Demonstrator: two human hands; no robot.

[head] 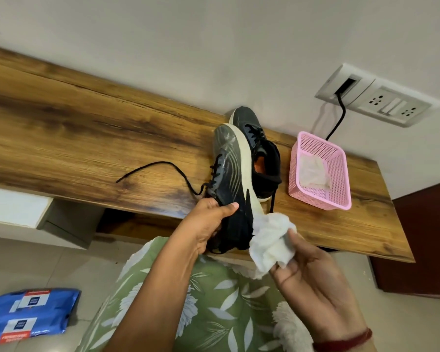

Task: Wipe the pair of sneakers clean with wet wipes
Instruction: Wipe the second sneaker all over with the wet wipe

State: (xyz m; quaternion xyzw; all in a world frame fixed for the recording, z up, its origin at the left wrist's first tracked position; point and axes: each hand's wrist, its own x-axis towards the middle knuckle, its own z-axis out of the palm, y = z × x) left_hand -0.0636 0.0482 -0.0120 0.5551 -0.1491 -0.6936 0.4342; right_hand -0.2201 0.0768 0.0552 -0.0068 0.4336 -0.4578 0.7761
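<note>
The pink basket sits on the right part of the counter. One crumpled used wipe lies inside it. A blue pack of wipes lies on the floor, near you on the left.

Your left hand holds one sneaker at its heel end. Your thumb lies on the black side and your fingers curl around it. This sneaker is turned on its side, with the white sole facing right. Its long way runs from near to far. The toe points far, to the wall, and the heel is close to you, over the near edge of the counter. Its black lace trails out to the left across the wood.

The other sneaker stands on the counter just to the right of the first one. Its toe points far too. You can see orange inside its opening.

Your right hand holds a bunched white wipe. Its fingers pinch the wipe, which touches the heel end of the sneaker you hold.

A black cable hangs from the wall socket, far behind the basket.
</note>
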